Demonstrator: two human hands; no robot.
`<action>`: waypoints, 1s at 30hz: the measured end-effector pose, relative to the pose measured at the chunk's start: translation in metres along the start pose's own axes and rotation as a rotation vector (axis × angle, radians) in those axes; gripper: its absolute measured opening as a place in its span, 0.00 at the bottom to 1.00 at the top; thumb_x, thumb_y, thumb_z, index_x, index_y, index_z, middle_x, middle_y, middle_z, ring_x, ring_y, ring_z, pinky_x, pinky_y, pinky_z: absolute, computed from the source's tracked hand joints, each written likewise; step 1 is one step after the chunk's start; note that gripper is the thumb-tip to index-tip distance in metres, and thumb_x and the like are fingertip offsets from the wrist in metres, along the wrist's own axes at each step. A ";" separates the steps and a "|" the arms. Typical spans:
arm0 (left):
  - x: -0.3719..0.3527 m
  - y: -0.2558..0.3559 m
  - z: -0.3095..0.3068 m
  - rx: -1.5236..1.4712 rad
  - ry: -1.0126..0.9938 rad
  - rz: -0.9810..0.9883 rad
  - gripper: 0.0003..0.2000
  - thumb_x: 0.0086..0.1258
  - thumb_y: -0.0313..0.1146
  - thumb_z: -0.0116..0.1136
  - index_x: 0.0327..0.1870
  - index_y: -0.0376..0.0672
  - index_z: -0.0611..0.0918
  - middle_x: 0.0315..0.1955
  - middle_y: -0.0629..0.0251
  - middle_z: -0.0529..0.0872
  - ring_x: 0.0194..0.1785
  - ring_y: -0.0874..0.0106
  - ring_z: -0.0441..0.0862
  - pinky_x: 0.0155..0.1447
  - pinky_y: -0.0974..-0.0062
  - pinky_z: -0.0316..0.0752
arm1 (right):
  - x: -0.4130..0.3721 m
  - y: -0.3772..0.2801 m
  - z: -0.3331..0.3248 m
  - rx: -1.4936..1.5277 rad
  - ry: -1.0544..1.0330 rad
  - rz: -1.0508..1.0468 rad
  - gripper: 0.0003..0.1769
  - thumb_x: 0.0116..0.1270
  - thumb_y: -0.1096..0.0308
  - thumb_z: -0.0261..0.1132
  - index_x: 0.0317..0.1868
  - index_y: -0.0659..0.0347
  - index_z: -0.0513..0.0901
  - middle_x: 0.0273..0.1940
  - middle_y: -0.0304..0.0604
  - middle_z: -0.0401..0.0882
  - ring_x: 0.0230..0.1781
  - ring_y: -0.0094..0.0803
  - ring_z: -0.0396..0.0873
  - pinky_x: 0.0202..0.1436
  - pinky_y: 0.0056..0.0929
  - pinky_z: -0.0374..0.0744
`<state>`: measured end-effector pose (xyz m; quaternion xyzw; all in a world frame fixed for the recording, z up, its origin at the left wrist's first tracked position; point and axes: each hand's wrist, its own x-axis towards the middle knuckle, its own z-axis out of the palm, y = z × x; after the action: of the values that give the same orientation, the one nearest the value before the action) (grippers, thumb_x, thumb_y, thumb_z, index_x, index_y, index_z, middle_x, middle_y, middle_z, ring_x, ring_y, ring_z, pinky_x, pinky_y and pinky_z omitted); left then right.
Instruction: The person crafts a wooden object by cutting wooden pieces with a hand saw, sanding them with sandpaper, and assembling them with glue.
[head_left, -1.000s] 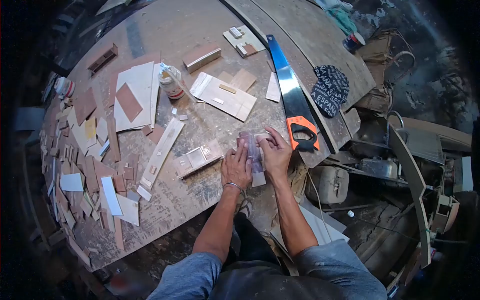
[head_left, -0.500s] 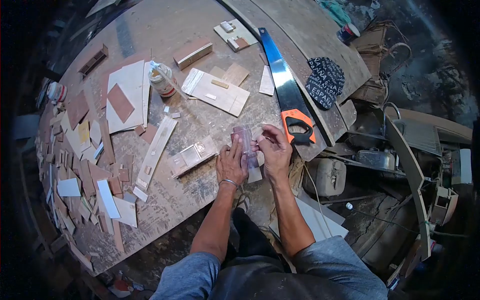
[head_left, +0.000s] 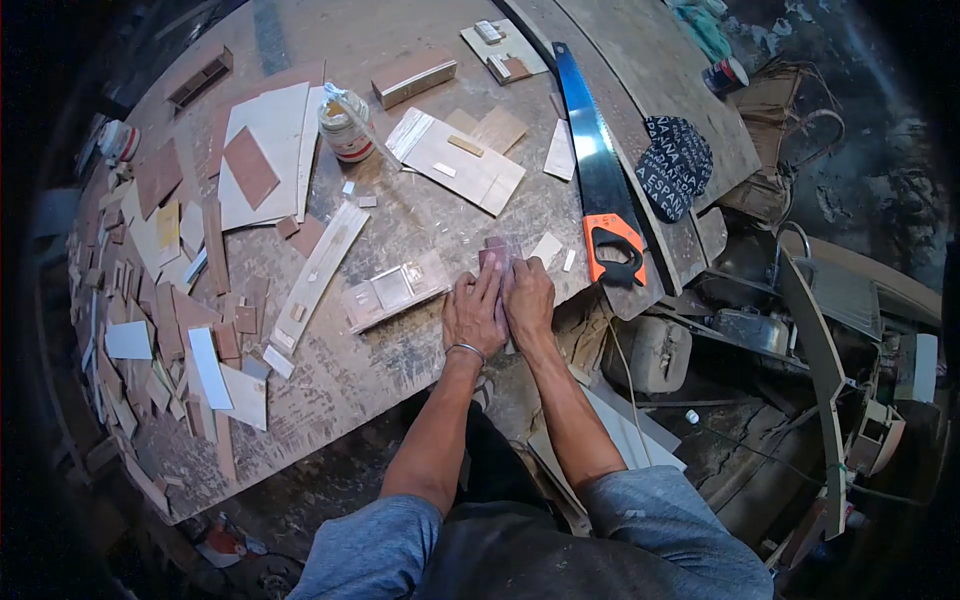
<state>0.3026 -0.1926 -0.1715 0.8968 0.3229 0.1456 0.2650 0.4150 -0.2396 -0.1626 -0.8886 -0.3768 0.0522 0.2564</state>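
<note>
My left hand (head_left: 474, 312) lies with its fingers stretched forward on a small reddish-brown board piece (head_left: 491, 252) near the table's front edge. Bent close together, the fingers of my right hand (head_left: 529, 297) press against the right side of that piece. Both hands cover much of it, and a glossy, purplish surface shows between them. Just beyond my right fingertips are a pale wood chip (head_left: 547, 249) and a small white strip (head_left: 569, 261). A small framed wooden panel (head_left: 398, 290) rests to the left of my left hand.
An orange-handled handsaw (head_left: 602, 175) lies to the right, beside a patterned cap (head_left: 676, 168). Farther back stand an open jar (head_left: 346, 135) with a stick in it and a pale board (head_left: 462, 165). Many wood offcuts (head_left: 190, 345) cover the left of the worktable (head_left: 330, 425).
My right hand has come down from its raised pinch onto the brown piece. A pale chip and a white strip now show on the table beyond it. The view has shifted slightly.
</note>
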 end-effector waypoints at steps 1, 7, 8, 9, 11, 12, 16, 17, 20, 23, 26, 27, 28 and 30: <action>-0.004 0.002 0.001 -0.002 -0.006 -0.004 0.32 0.67 0.34 0.57 0.76 0.44 0.73 0.79 0.70 0.69 0.66 0.56 0.71 0.70 0.60 0.70 | -0.012 0.002 -0.004 0.012 -0.003 0.005 0.07 0.66 0.74 0.66 0.42 0.67 0.85 0.36 0.59 0.79 0.37 0.59 0.83 0.40 0.52 0.82; 0.001 -0.001 0.003 0.008 -0.004 0.000 0.31 0.69 0.34 0.56 0.76 0.43 0.73 0.79 0.71 0.69 0.64 0.56 0.71 0.69 0.60 0.70 | -0.001 0.012 0.009 -0.042 0.039 -0.136 0.12 0.64 0.74 0.68 0.48 0.66 0.85 0.35 0.57 0.78 0.34 0.58 0.83 0.36 0.51 0.82; 0.001 -0.001 0.001 -0.010 -0.014 -0.003 0.30 0.69 0.34 0.56 0.75 0.43 0.74 0.79 0.71 0.69 0.64 0.56 0.71 0.69 0.60 0.70 | 0.011 0.005 0.007 -0.030 0.068 -0.166 0.12 0.64 0.74 0.68 0.48 0.65 0.85 0.34 0.56 0.77 0.33 0.58 0.82 0.35 0.52 0.81; 0.000 -0.001 -0.001 -0.029 -0.028 0.001 0.30 0.69 0.34 0.56 0.75 0.43 0.74 0.79 0.71 0.69 0.64 0.55 0.71 0.69 0.60 0.70 | -0.005 0.004 0.005 0.002 0.040 -0.122 0.10 0.64 0.74 0.67 0.46 0.66 0.84 0.35 0.57 0.78 0.34 0.59 0.82 0.35 0.53 0.81; -0.003 -0.005 0.003 -0.033 -0.003 0.008 0.30 0.68 0.33 0.56 0.74 0.42 0.75 0.78 0.70 0.70 0.63 0.55 0.71 0.69 0.59 0.70 | -0.035 0.005 -0.006 0.051 -0.002 -0.056 0.07 0.65 0.74 0.67 0.42 0.67 0.83 0.36 0.59 0.78 0.34 0.60 0.81 0.36 0.54 0.80; 0.000 -0.005 0.007 -0.042 0.022 0.010 0.30 0.67 0.32 0.56 0.74 0.42 0.75 0.78 0.70 0.70 0.63 0.54 0.71 0.69 0.59 0.70 | -0.020 0.006 -0.006 0.042 0.033 -0.103 0.07 0.64 0.74 0.67 0.42 0.67 0.83 0.35 0.58 0.78 0.34 0.60 0.81 0.35 0.54 0.80; 0.000 0.002 -0.005 -0.043 -0.009 0.002 0.30 0.68 0.33 0.55 0.74 0.42 0.75 0.79 0.69 0.70 0.64 0.54 0.71 0.70 0.59 0.69 | 0.012 0.005 0.007 0.000 0.087 -0.182 0.05 0.62 0.76 0.67 0.39 0.66 0.84 0.31 0.55 0.77 0.31 0.57 0.82 0.34 0.51 0.81; -0.004 0.001 -0.002 -0.029 -0.002 0.012 0.31 0.67 0.33 0.56 0.75 0.42 0.75 0.78 0.70 0.69 0.65 0.55 0.71 0.69 0.59 0.70 | -0.006 0.004 0.001 0.041 0.092 -0.169 0.04 0.63 0.76 0.67 0.38 0.66 0.83 0.32 0.56 0.77 0.32 0.58 0.81 0.34 0.51 0.81; 0.002 -0.003 0.006 -0.005 0.042 0.035 0.32 0.67 0.33 0.56 0.76 0.44 0.73 0.78 0.71 0.69 0.66 0.56 0.71 0.67 0.58 0.71 | -0.040 0.008 -0.006 0.088 0.081 -0.143 0.03 0.64 0.76 0.66 0.37 0.67 0.82 0.33 0.58 0.77 0.32 0.59 0.81 0.34 0.52 0.80; -0.003 -0.003 0.001 -0.001 0.013 0.018 0.31 0.68 0.34 0.56 0.75 0.43 0.74 0.79 0.70 0.69 0.65 0.55 0.71 0.68 0.58 0.70 | 0.014 0.007 0.008 0.031 0.098 -0.197 0.07 0.60 0.76 0.68 0.40 0.66 0.85 0.31 0.56 0.77 0.32 0.57 0.82 0.34 0.51 0.81; 0.005 -0.004 0.002 -0.014 0.031 0.033 0.30 0.67 0.33 0.57 0.74 0.42 0.75 0.79 0.69 0.70 0.63 0.54 0.72 0.70 0.60 0.70 | -0.031 0.010 -0.001 0.113 0.103 -0.155 0.09 0.60 0.77 0.67 0.42 0.65 0.84 0.32 0.57 0.77 0.33 0.60 0.81 0.35 0.53 0.80; 0.007 -0.004 0.003 -0.019 0.054 0.033 0.30 0.67 0.32 0.57 0.73 0.41 0.75 0.78 0.68 0.70 0.62 0.54 0.72 0.70 0.60 0.70 | -0.039 0.012 -0.004 0.139 0.103 -0.155 0.09 0.60 0.77 0.67 0.42 0.65 0.83 0.33 0.57 0.77 0.33 0.60 0.80 0.35 0.53 0.79; 0.001 -0.002 0.003 -0.023 0.057 0.033 0.30 0.67 0.31 0.57 0.73 0.41 0.75 0.78 0.68 0.70 0.62 0.54 0.72 0.70 0.60 0.70 | -0.027 0.007 -0.005 0.100 0.107 -0.172 0.12 0.60 0.77 0.68 0.46 0.65 0.83 0.34 0.57 0.78 0.34 0.61 0.80 0.35 0.53 0.80; -0.003 0.003 -0.001 -0.048 0.027 0.019 0.29 0.67 0.31 0.57 0.73 0.40 0.76 0.78 0.68 0.70 0.62 0.54 0.72 0.69 0.60 0.70 | 0.002 0.008 0.001 0.072 0.051 -0.158 0.15 0.59 0.76 0.69 0.48 0.65 0.83 0.37 0.57 0.78 0.38 0.61 0.81 0.38 0.52 0.82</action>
<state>0.3017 -0.1960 -0.1689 0.8912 0.3145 0.1677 0.2807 0.4218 -0.2423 -0.1678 -0.8473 -0.4370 0.0228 0.3011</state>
